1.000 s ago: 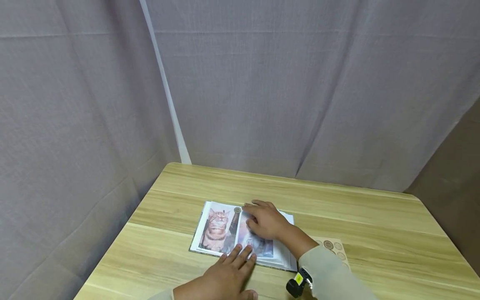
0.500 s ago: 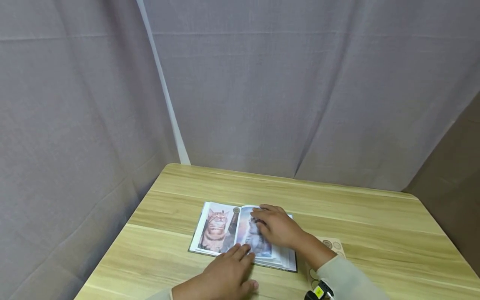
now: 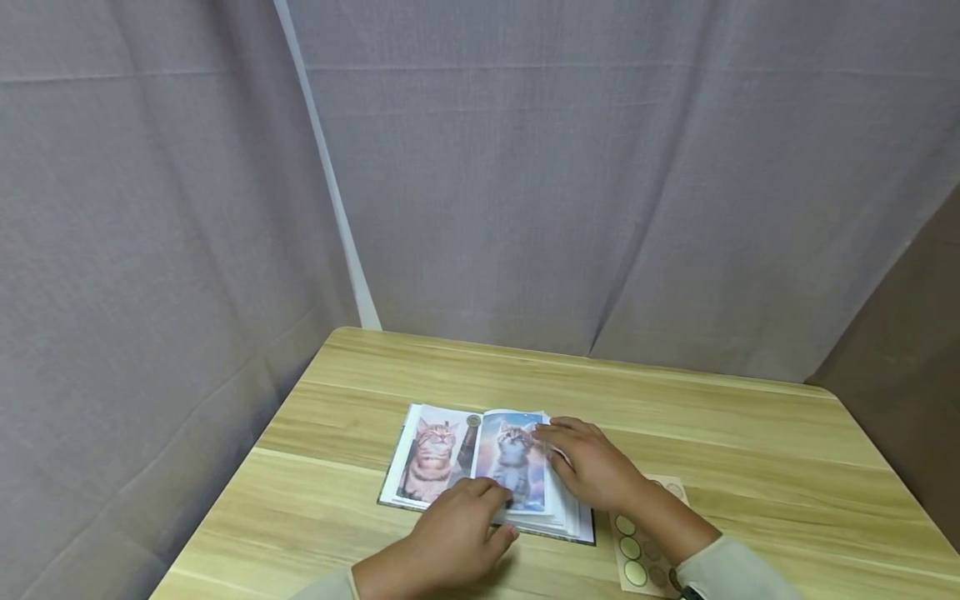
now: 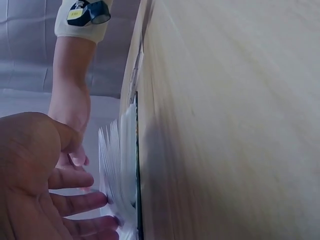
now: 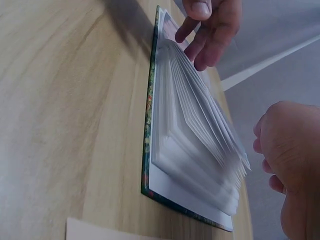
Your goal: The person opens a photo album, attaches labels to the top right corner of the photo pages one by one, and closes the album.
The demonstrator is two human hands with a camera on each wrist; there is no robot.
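Note:
A photo album [image 3: 564, 506] lies open on the table, its clear-sleeved pages fanned in a thick stack on the right side. A striped cat picture [image 3: 431, 462] fills the left page, with a round brown sticker [image 3: 473, 421] at its upper right corner. On the right page is a grey kitten picture [image 3: 512, 457]. My right hand [image 3: 596, 468] is over that page's outer edge, fingers loosely bent and holding nothing. The fingertips of my left hand [image 3: 459, 532] are at the lower edge of the pages, near the spine. In the right wrist view the left hand [image 5: 212, 32] hovers close over the pages.
A sheet of round stickers [image 3: 630, 547] lies right of the album, partly hidden under my right forearm. The wooden table [image 3: 315, 492] has grey curtains [image 3: 480, 208] behind it and on the left.
My right hand has slid rightward from the top of the right page to its outer edge, uncovering the kitten picture. The left hand stays near the album's lower edge, its fingers more bent.

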